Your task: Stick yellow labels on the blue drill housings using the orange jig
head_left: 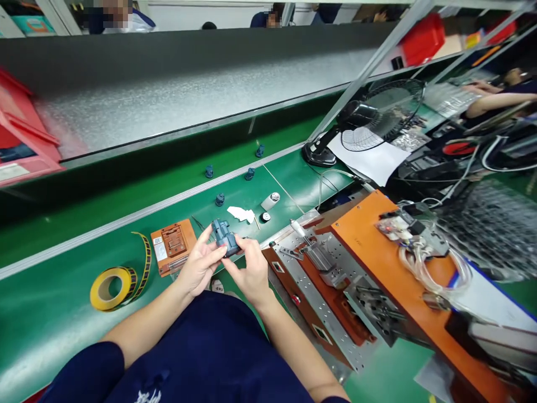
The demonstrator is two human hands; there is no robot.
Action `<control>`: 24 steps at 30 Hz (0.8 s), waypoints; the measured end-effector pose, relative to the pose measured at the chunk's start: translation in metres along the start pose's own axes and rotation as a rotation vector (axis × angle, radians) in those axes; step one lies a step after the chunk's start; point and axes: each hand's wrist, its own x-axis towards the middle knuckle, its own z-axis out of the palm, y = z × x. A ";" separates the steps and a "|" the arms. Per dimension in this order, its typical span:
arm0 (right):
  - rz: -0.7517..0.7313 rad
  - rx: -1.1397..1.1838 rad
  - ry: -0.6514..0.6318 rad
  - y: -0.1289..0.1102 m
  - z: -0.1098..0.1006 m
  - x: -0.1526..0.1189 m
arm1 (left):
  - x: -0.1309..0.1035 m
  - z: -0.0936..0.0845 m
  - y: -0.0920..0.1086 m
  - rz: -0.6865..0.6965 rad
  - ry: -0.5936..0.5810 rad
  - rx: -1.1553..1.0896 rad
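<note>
Between my two hands I hold a dark blue-grey moulded plastic part point(224, 235) above the green bench, close to my body. My left hand point(201, 264) grips its left and lower side with thumb and fingers. On the right, my right hand point(250, 270) pinches its lower right end. The fingers hide part of its underside. Just left of my hands lies an orange-brown fixture block point(173, 246) with a recessed pattern and a white label. Smaller dark blue parts stand beyond, among them one point(220, 198) on the bench.
A yellow tape roll point(111, 288) lies on the left. Ahead are a white crumpled tissue point(241, 214), a small silver-white container point(271, 200) and a round black-rimmed cap point(265, 218). An orange machine point(364, 229) with metal plates stands right. Behind it are a fan point(377, 115) and a co-worker's arm point(499, 101).
</note>
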 end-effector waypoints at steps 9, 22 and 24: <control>-0.034 -0.192 0.131 0.004 0.013 -0.011 | 0.022 0.009 0.002 -0.029 -0.041 0.072; 0.561 0.550 0.205 0.013 -0.048 -0.041 | 0.038 0.028 -0.017 0.286 -0.382 0.926; 0.581 0.613 0.256 0.015 -0.057 -0.045 | 0.032 0.038 -0.026 0.388 -0.387 0.949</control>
